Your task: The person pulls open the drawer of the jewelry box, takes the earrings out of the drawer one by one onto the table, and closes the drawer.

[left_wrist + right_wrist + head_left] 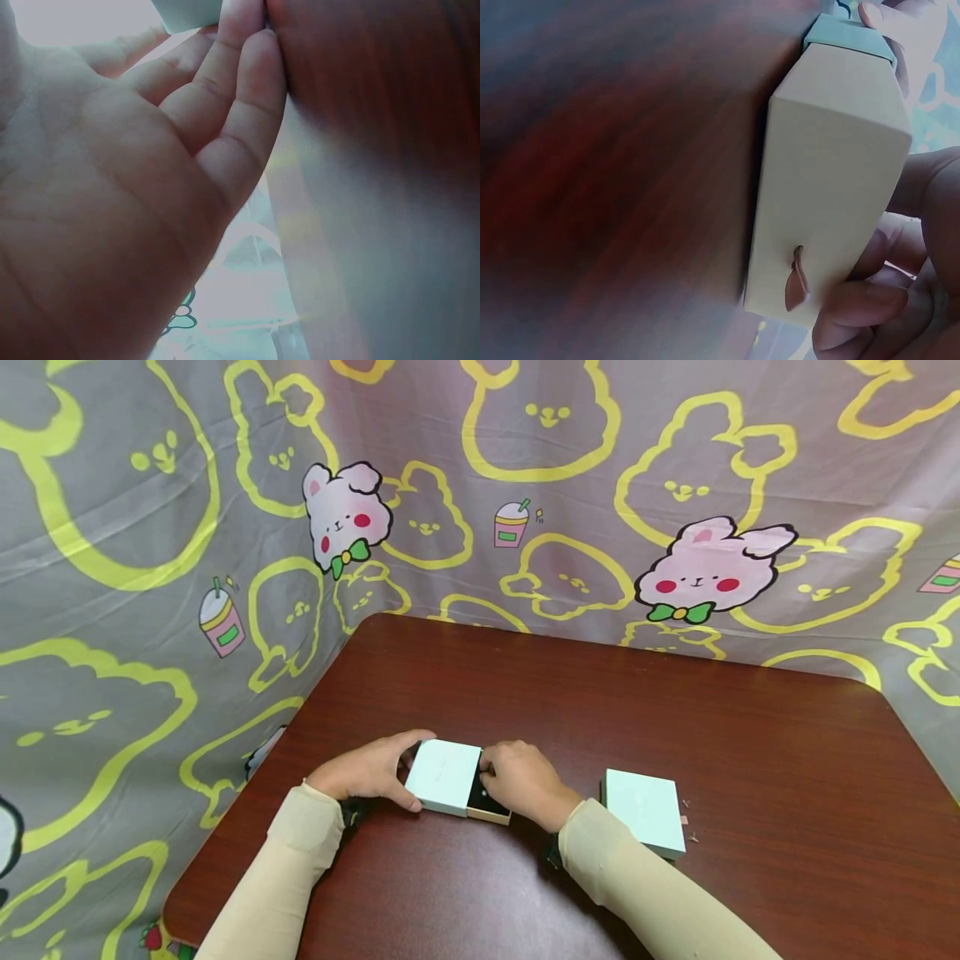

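Observation:
A pale mint drawer-style box [444, 777] lies on the table with its cream inner tray [489, 816] slid partly out to the right. My left hand [378, 767] grips the mint sleeve from the left, thumb at the near corner and fingers at the far one. Over the tray's exposed black lining [477, 795], where a small shiny spot shows, my right hand [521, 781] reaches in with curled fingers. In the right wrist view its fingers [866, 304] lie along the tray's top edge, above a pinkish ribbon tab [797, 289]; I cannot tell what they pinch.
A second mint box [645, 810] lies to the right, beside my right forearm, with a pink tab [684, 820] on its right side. Small shiny pieces [693, 838] lie next to it on the brown table [525, 693]. A patterned curtain [450, 510] hangs behind and left.

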Tool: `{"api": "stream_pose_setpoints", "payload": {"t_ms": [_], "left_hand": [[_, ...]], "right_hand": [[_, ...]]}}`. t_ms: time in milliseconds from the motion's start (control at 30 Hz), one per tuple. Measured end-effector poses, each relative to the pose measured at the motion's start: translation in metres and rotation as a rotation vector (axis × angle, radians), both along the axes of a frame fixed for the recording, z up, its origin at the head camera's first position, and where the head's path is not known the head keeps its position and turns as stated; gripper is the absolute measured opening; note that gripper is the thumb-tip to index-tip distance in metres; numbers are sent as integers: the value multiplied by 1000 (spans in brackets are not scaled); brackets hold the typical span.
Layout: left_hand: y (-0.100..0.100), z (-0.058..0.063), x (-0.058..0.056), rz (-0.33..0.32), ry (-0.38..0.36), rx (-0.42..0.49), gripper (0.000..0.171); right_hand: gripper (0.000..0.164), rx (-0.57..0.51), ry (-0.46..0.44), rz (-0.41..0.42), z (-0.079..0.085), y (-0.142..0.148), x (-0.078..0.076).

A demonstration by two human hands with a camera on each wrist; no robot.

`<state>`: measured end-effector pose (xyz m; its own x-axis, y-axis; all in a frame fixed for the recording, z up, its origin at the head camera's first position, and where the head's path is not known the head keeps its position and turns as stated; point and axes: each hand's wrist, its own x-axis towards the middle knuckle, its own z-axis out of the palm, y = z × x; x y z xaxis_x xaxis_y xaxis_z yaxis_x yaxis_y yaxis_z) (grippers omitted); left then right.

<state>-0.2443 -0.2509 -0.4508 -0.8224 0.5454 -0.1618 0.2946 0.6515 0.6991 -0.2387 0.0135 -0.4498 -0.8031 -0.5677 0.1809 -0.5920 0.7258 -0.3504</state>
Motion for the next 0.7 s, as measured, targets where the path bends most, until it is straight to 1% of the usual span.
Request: {"api": "stream_pose_setpoints", "payload": {"t_ms": [467,700], "left_hand": [[0,0,0,5,10,-21,103],[0,-1,-1,7,21,-24,102]], "right_hand": [[5,5,18,4,0,1,-1],[12,14,31,15,0,0,0]]}}
